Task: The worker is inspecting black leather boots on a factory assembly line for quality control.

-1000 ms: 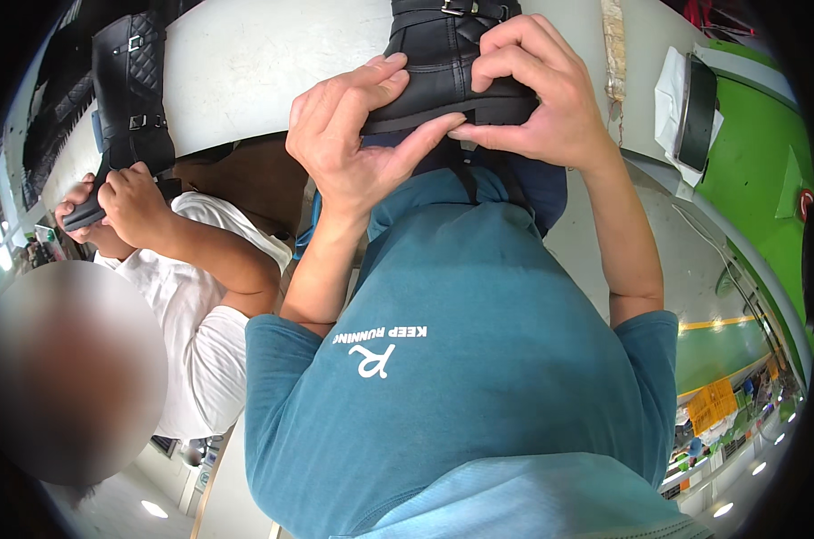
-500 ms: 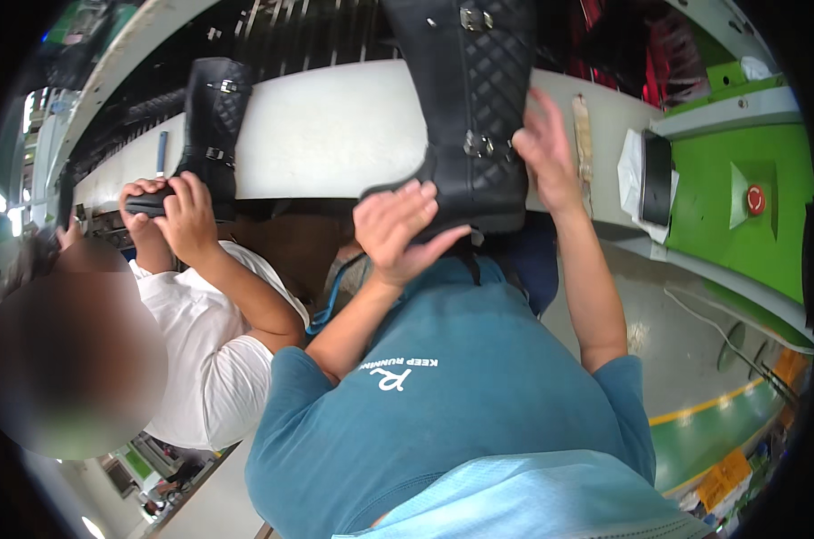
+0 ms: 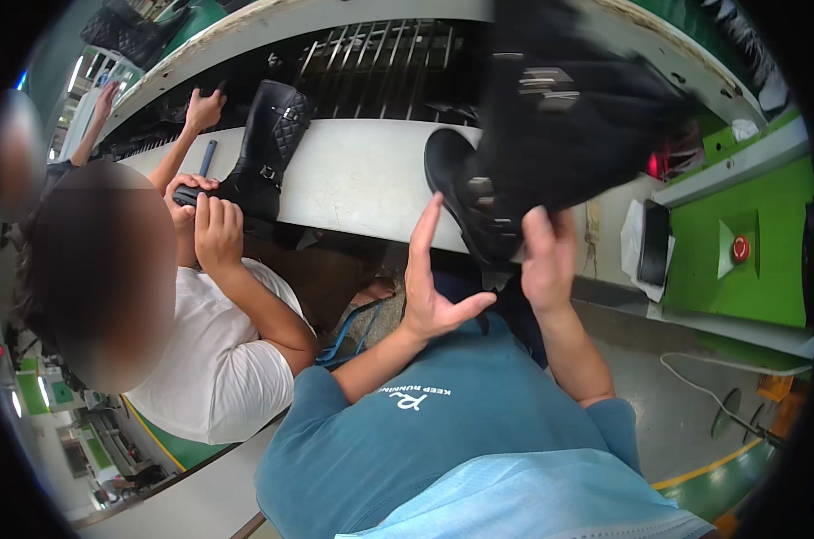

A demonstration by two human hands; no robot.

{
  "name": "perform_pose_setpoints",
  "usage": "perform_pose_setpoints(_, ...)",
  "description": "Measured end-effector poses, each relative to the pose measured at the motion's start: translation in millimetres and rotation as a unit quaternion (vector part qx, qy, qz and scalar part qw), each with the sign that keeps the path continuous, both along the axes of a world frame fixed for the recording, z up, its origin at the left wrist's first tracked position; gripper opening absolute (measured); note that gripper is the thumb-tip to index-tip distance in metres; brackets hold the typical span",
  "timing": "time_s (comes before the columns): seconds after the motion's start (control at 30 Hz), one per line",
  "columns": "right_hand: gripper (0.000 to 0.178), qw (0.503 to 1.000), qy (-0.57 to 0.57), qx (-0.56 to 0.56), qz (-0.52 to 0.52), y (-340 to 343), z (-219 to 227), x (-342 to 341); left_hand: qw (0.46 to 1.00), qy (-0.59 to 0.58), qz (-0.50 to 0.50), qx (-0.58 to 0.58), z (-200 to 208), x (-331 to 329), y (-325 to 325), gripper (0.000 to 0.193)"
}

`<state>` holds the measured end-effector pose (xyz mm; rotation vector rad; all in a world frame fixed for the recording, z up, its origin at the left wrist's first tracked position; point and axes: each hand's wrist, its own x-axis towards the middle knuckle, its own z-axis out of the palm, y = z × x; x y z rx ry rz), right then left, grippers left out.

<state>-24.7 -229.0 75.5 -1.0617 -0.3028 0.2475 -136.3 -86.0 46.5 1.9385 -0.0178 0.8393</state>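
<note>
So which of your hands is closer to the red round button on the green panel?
Right. The right hand is under the black quilted boot, on the red round button's side; the left hand is farther away.

The black boot in front of me is tipped over the white bench edge, its rounded sole end lowest and pointing left. Its upper looks quilted with metal buckles, though motion blur makes that hard to confirm.
</note>
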Motion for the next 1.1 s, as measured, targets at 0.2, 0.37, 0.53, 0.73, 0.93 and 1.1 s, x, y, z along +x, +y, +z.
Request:
perform_pose_setpoints(0.2,0.067,0.890,-0.383,-0.240,0.070,2,-10,17,0.962,0.008,0.151,-0.227,-45,51,23,0.057)
perform_pose_setpoints(0.37,0.070,0.841,-0.336,-0.421,-0.051,8,-73,38,0.930,-0.034,0.204,-0.303,-49,62,48,0.054)
perform_pose_setpoints(0.53,0.079,0.834,-0.366,-0.412,-0.030,25,-77,20,0.924,-0.031,0.185,-0.332,-53,55,40,0.069)
perform_pose_setpoints(0.73,0.091,0.845,-0.334,-0.415,-0.036,45,-92,-8,0.957,-0.031,0.181,-0.226,-55,56,25,0.073)
perform_pose_setpoints(0.93,0.092,0.861,-0.301,-0.402,-0.084,66,-100,-3,0.952,-0.031,0.189,-0.237,-63,59,23,0.074)
perform_pose_setpoints(1.1,0.094,0.859,-0.293,-0.404,-0.116,83,-102,11,0.946,-0.018,0.170,-0.277,-62,61,18,0.072)
